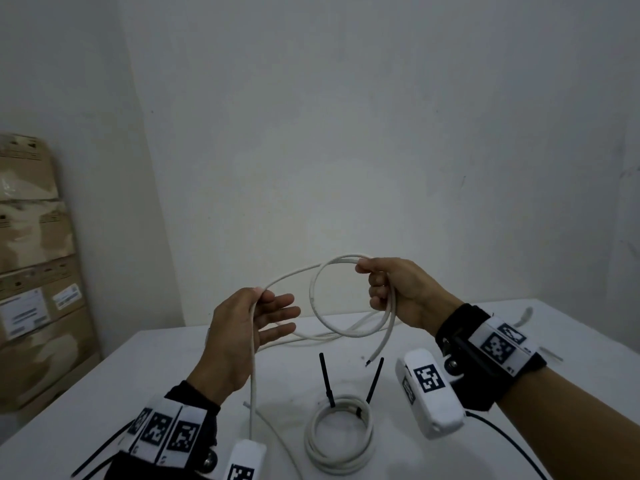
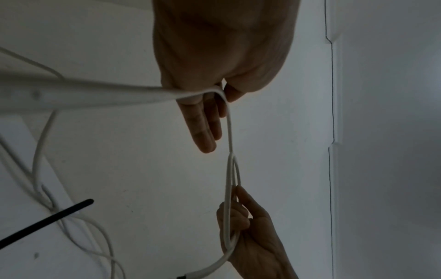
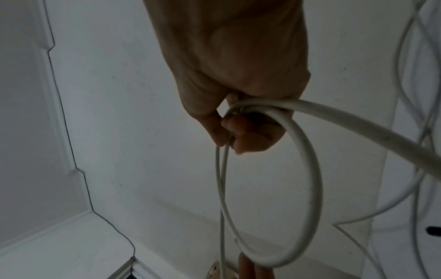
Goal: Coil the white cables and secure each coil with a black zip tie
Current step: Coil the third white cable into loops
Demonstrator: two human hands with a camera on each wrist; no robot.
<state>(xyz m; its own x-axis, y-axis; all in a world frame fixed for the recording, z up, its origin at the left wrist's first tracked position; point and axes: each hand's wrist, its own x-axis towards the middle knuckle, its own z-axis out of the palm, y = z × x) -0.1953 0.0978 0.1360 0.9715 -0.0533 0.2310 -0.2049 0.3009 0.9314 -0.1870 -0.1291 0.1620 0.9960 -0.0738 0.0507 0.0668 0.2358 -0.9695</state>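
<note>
1. Head view: bare pale wall behind a white table (image 1: 114,379); stacked cardboard boxes (image 1: 34,265) off the table's left edge.
2. On the table, near edge: finished coil (image 1: 339,441) of white cable, bound, with two black zip tie (image 1: 326,380) tails standing up from it.
3. Above the table, beyond the finished coil: white cable (image 1: 287,277) in hand, one or two loops formed, hanging roughly upright in the air.
4. Right hand (image 1: 398,294) over the table's far side, fingers curled round the gathered top of the loops; cut end of the cable dangling below toward the finished coil.
5. Left hand (image 1: 249,327) left of the loops, fingers straight and spread, cable draped across the thumb side and dropping past the wrist to the table.
6. Judged key relation: free run stretches from left hand across to right, long axis left to right; left hand nearer the slack, so probably feeds the next loop toward the right-hand grip.
7. Left wrist view: left-hand fingers (image 2: 203,122) extended, cable bent over the hand and running straight to the right hand's closed grasp beyond; more slack cable and a black tie tail on the table to the side.
8. Right wrist view: right-hand fingers (image 3: 248,134) wrapped tight on the strands; one full round loop hanging beneath.
</note>
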